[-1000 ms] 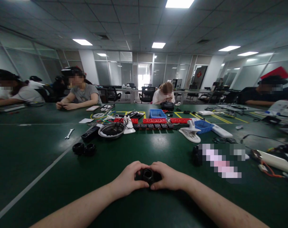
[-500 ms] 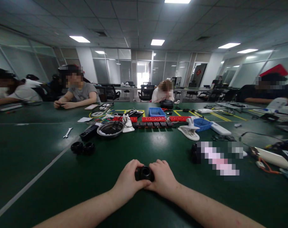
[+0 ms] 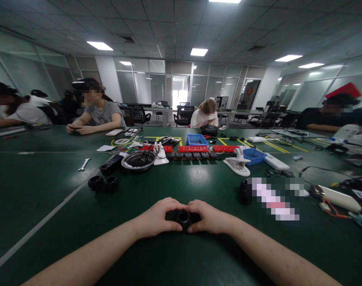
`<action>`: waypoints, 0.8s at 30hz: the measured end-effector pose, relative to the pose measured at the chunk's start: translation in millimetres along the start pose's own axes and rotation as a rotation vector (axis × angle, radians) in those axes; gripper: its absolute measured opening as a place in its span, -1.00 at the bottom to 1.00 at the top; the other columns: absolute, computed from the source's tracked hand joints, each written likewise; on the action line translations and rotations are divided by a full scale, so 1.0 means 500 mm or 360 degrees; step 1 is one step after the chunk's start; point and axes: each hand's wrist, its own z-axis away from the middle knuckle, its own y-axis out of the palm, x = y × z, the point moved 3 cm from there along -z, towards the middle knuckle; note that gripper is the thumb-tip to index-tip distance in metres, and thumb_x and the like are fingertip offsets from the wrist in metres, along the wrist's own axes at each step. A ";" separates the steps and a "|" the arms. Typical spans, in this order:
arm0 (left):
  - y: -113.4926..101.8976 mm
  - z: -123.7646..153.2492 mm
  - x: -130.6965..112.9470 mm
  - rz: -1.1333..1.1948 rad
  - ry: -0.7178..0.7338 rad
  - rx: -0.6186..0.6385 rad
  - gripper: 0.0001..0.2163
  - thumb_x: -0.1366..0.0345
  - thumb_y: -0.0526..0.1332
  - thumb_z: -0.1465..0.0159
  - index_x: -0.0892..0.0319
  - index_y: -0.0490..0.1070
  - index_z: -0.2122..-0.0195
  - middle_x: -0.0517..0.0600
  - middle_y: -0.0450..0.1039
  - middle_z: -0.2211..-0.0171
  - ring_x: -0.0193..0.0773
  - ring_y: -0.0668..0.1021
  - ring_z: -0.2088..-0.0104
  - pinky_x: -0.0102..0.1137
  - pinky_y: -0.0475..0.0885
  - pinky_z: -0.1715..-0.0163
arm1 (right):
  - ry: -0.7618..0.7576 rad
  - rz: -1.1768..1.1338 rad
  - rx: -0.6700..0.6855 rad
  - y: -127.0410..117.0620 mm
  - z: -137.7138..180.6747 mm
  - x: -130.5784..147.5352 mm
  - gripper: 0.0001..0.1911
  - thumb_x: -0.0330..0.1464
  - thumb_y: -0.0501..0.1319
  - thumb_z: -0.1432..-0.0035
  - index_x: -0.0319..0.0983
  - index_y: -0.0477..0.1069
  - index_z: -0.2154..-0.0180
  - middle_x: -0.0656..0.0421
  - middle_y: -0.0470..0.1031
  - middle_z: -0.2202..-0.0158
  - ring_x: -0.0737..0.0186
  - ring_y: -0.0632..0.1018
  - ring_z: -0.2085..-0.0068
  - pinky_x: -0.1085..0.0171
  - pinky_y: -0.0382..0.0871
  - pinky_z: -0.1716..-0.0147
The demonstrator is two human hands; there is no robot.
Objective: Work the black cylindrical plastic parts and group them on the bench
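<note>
A black tubular part (image 3: 183,217) with a round opening facing me, possibly a pipe fitting, is at the front middle of the green table (image 3: 157,262). My left hand (image 3: 157,216) grips it from the left, thumb below and fingers curled over the top. From the right, my right hand (image 3: 210,217) closes on the same part in a mirrored hold. The sides of the part are partly covered by my fingers. Two similar black round pieces (image 3: 103,184) lie side by side on the left, and another dark piece (image 3: 245,192) is to the right beside a pixelated patch.
A wrench (image 3: 84,165) lies on the left. Farther back are a round metal dish (image 3: 139,162), red strips (image 3: 193,149), blue trays (image 3: 196,140), a white clamp base (image 3: 237,165) and loose cables. Co-workers, among them a person in grey (image 3: 105,115), sit around the table.
My hands have shifted from overlapping round the part to opposite sides of it, with the wrists farther apart. More of the part's front shows now.
</note>
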 end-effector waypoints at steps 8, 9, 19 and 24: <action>0.027 0.005 0.008 0.0015 -0.0327 -0.0301 -0.64 0.30 0.36 0.07 0.16 0.38 0.22 -0.06 0.35 0.29 -0.21 0.40 0.28 -0.40 0.30 0.31 | 0.0279 0.0200 -0.0222 0.023 0.002 0.008 -0.63 -0.13 0.35 0.22 -0.25 0.36 0.45 0.25 0.36 0.48 0.30 0.35 0.44 0.38 0.11 0.51; 0.032 0.007 0.010 -0.0011 -0.0372 -0.0378 -0.65 0.30 0.35 0.07 0.17 0.37 0.23 -0.05 0.35 0.30 -0.21 0.40 0.29 -0.39 0.30 0.31 | 0.0333 0.0270 -0.0268 0.027 0.002 0.013 -0.61 -0.09 0.32 0.20 -0.26 0.35 0.46 0.23 0.36 0.49 0.29 0.35 0.45 0.36 0.10 0.51; 0.029 0.004 0.005 0.0013 -0.0230 -0.0320 -0.57 0.29 0.32 0.01 0.09 0.31 0.08 -0.05 0.32 0.24 -0.21 0.39 0.26 -0.40 0.30 0.31 | 0.0033 0.0094 -0.0130 0.010 0.002 0.005 -0.56 -0.19 0.34 0.16 -0.21 0.36 0.20 0.18 0.37 0.27 0.18 0.37 0.23 0.28 0.21 0.26; 0.013 0.002 0.003 -0.0048 -0.0048 -0.0024 -0.60 0.27 0.32 -0.02 0.02 0.35 0.08 -0.07 0.32 0.24 -0.22 0.39 0.21 -0.38 0.28 0.21 | -0.0085 -0.0038 -0.0006 0.002 0.000 -0.012 -0.69 -0.28 0.35 0.15 -0.23 0.41 0.31 0.26 0.34 0.37 0.27 0.36 0.30 0.35 0.21 0.31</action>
